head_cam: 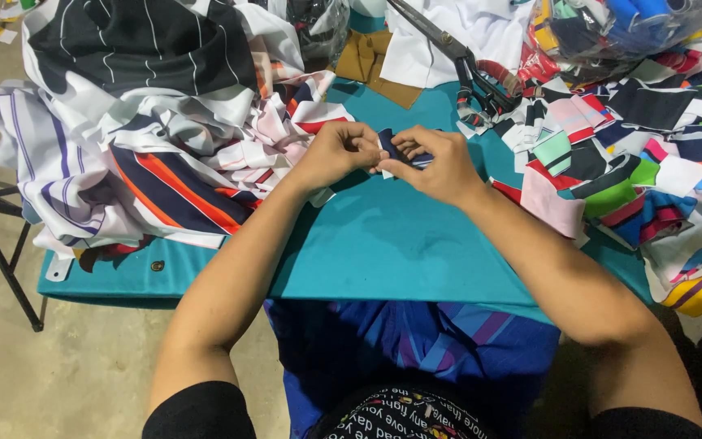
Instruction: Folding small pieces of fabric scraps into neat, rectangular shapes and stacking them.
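Here, both hands meet over a teal-covered tabletop (383, 244): the left hand (336, 152) and right hand (436, 167) each have their grip pinched together on a small navy fabric piece (392, 147), held just above the cloth. Striped garments (148, 154) lie heaped left, colourful fabric scraps (635, 162) right, black scissors (465, 65) beyond.

Your 2 bare forearms converge from the lower corners. Your left hand (336, 153) curls into a loose fist, fingertips meeting your right hand (436, 162), whose fingers pinch closed, knuckles up.
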